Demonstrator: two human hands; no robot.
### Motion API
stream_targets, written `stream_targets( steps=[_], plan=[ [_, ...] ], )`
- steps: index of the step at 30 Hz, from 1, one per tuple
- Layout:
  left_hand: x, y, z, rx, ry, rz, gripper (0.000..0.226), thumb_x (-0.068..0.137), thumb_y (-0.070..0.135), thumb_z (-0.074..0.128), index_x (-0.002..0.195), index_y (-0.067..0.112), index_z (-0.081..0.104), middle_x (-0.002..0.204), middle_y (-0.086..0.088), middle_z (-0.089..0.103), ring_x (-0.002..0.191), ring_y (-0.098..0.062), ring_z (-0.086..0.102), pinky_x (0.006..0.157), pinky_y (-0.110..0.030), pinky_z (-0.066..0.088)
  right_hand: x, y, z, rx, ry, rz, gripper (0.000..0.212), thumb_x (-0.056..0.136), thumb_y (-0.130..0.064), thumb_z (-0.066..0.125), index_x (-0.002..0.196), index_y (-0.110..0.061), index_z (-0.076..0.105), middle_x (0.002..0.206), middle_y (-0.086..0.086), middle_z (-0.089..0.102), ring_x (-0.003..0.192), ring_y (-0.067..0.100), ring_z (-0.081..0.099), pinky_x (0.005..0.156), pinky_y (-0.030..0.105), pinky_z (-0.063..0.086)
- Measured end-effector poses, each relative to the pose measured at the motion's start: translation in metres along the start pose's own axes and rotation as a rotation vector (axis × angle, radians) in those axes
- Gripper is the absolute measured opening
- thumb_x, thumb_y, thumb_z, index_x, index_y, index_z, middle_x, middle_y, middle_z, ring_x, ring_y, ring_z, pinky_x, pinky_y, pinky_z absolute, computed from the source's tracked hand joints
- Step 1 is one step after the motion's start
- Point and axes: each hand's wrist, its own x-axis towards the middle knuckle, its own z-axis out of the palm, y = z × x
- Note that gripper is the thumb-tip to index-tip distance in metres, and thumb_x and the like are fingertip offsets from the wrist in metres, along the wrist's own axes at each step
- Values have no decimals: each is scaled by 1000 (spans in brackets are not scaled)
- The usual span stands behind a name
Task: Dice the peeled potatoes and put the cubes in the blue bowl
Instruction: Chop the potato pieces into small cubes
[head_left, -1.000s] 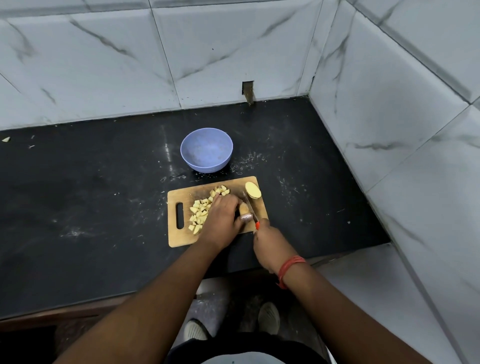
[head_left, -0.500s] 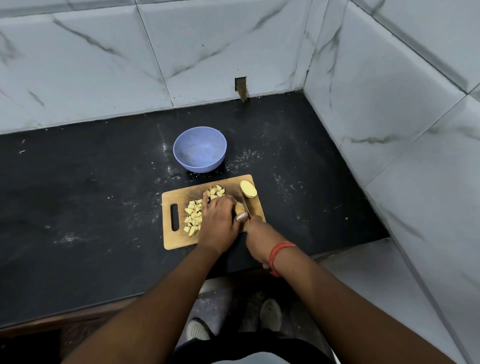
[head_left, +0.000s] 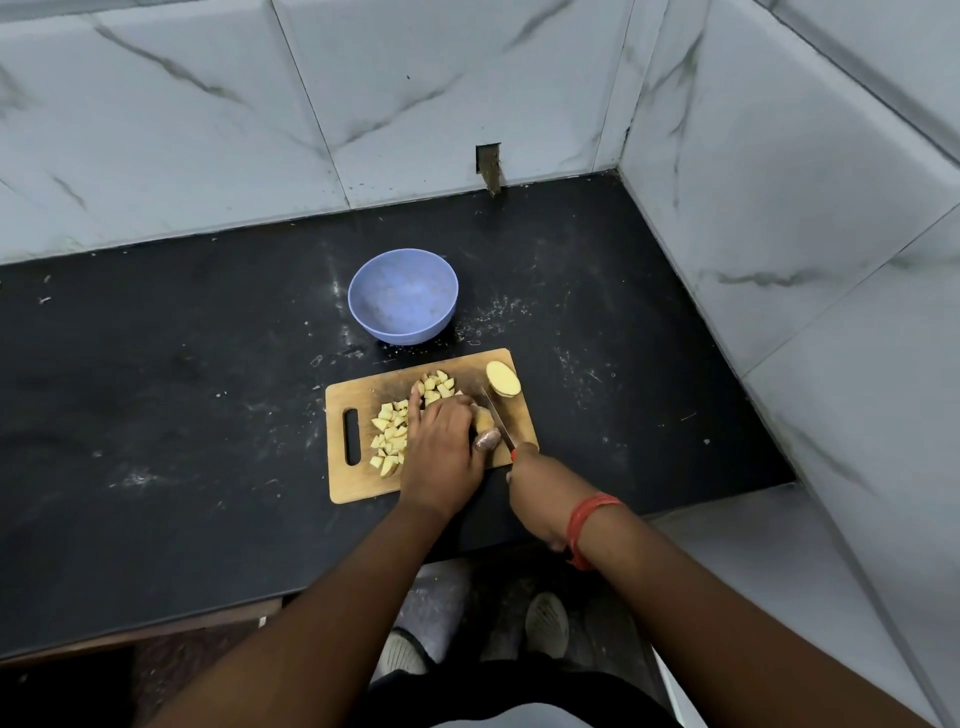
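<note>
On the black countertop (head_left: 156, 415) lies one wooden cutting board (head_left: 363, 483), rectangular with rounded corners and a slot handle cut near its left edge. Behind it, just off the far edge, stands one blue bowl (head_left: 402, 296) — round, matte, with nothing visible inside it. On the board there is one loose heap of pale yellow potato cubes (head_left: 390, 431), too many and too small to count surely; they spread from beside the slot up toward the far edge. One larger potato half (head_left: 502, 379) sits at the far right corner of the board, cut face up, oval and smooth.

The left hand (head_left: 447, 452) rests on the middle of the board with fingers curled down over a potato piece (head_left: 483, 415), of which only a small part shows past the knuckles; its forefinger reaches out toward the cubes. The right hand (head_left: 540, 493) is closed round the handle of one knife (head_left: 498, 415) — a bit of orange handle shows above the fist, and the narrow blade lies just right of the left hand's fingers, its tip pointing toward the potato half. A red thread band (head_left: 587, 519) circles the right wrist.

The walls (head_left: 208, 130) are glossy white marble-pattern tiles with grey veins, meeting in a corner at the right. White specks and smears dust the countertop around the bowl and board.
</note>
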Motion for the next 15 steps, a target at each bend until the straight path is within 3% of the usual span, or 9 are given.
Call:
stream_targets(
  steps=[5, 8, 10, 11, 13, 15],
  plan=[
    [5, 5, -3, -14, -6, -7, 32, 96, 45, 44, 89, 15, 50, 103, -3, 63, 104, -23, 56, 124, -53, 12, 6, 3, 3, -84, 14, -25, 37, 99, -9, 40, 135, 0, 41, 126, 21, 54, 114, 38, 55, 56, 21, 27],
    [7, 7, -4, -24, -4, -8, 26, 95, 40, 44, 90, 15, 49, 100, -1, 60, 101, -23, 56, 124, -53, 12, 6, -9, -11, -165, -49, -60, 35, 99, -13, 42, 132, -3, 46, 117, 16, 58, 105, 33, 59, 58, 19, 28],
    [4, 7, -3, -26, 0, -5, 24, 94, 38, 45, 90, 15, 50, 101, -2, 61, 102, -23, 57, 123, -55, 15, -8, -18, -18, -408, -182, -100, 32, 100, -24, 44, 126, -8, 52, 87, 4, 58, 75, 19, 55, 76, 21, 37],
    [4, 6, -3, -28, 4, -4, 23, 94, 37, 45, 90, 15, 50, 101, -3, 61, 102, -22, 57, 123, -55, 16, -17, -18, -17, -625, -265, -209, 31, 100, -28, 45, 123, -10, 55, 74, 0, 51, 63, 14, 47, 85, 23, 39],
    [4, 6, -3, -29, -8, -13, 24, 94, 38, 45, 90, 15, 49, 101, -3, 61, 102, -22, 56, 123, -53, 15, -26, -20, -16, -916, -335, -166, 28, 102, -28, 42, 118, -11, 57, 65, -2, 43, 53, 13, 38, 76, 25, 39],
    [6, 8, -3, -43, -9, -27, 22, 93, 37, 44, 89, 15, 47, 96, -1, 59, 99, -22, 56, 124, -50, 13, -24, -19, -13, -869, -375, -144, 23, 102, -25, 38, 104, -11, 57, 65, -2, 41, 53, 12, 37, 70, 26, 35]
  ],
)
